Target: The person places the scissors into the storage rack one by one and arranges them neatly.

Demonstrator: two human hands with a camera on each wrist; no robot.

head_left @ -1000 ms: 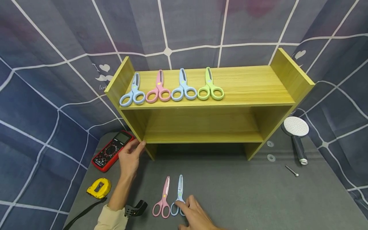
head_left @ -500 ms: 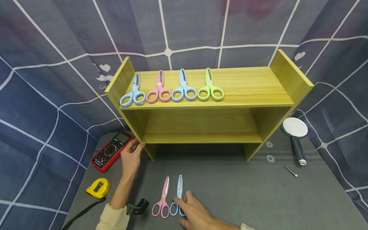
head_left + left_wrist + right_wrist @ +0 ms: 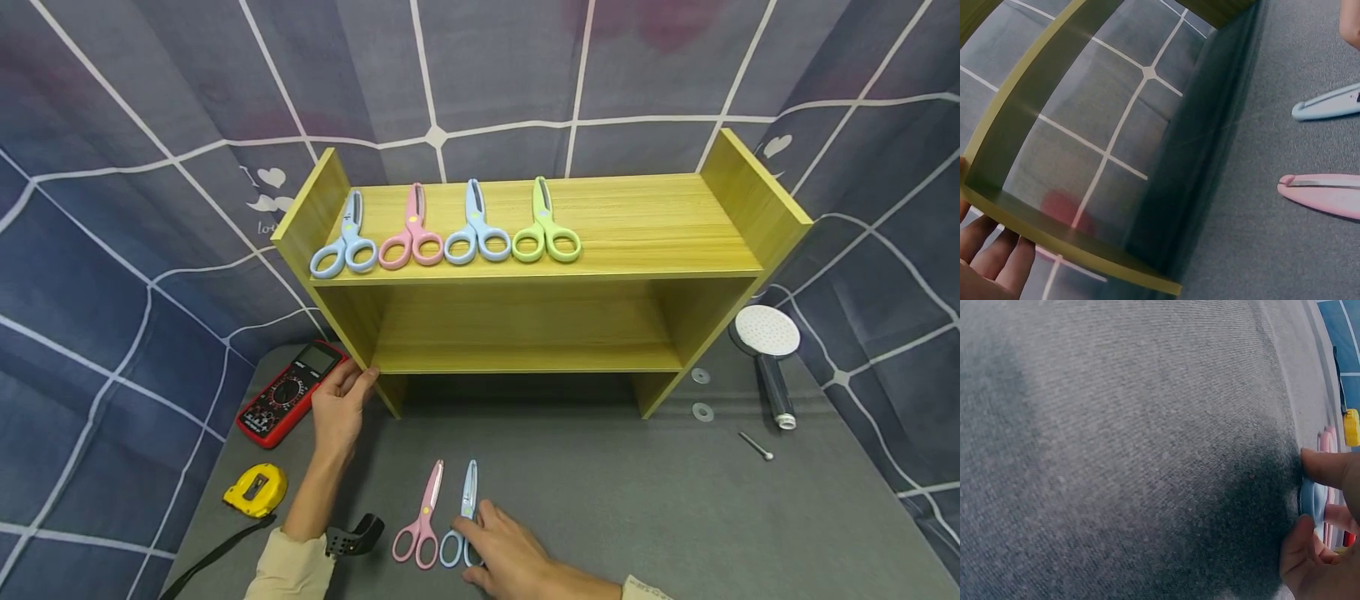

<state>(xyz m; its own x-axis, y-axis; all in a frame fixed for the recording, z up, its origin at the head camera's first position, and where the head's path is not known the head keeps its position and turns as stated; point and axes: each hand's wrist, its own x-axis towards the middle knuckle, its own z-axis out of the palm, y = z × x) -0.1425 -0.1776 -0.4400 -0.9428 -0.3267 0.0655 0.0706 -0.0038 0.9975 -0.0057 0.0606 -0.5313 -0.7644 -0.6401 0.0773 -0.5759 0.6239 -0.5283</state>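
My left hand [image 3: 337, 417] holds the lower left side panel of a two-tier wooden shelf [image 3: 645, 229]; in the left wrist view its fingers [image 3: 1013, 265] curl around the panel's edge. On the grey table lie pink scissors [image 3: 425, 518] and, just right of them, light blue scissors [image 3: 468, 492], blades pointing at the shelf. My right hand [image 3: 513, 550] pinches the blue scissors' handle [image 3: 1307, 497] between thumb and fingers, partly hiding its right loop. Along the shelf's top board rest blue scissors [image 3: 352, 233], pink scissors [image 3: 412, 229], more blue scissors [image 3: 476, 225] and green scissors [image 3: 545, 225].
Left of the shelf lie a red multimeter [image 3: 292, 392] and a yellow tape measure [image 3: 257, 490] with a black strap. To the right are a shower head [image 3: 767, 333], two washers [image 3: 702, 412] and a small metal pin [image 3: 755, 446]. A patterned curtain [image 3: 510, 150] hangs behind.
My right hand has shifted slightly over the blue scissors' handle, and its sleeve has come into view. The left hand keeps its hold on the shelf.
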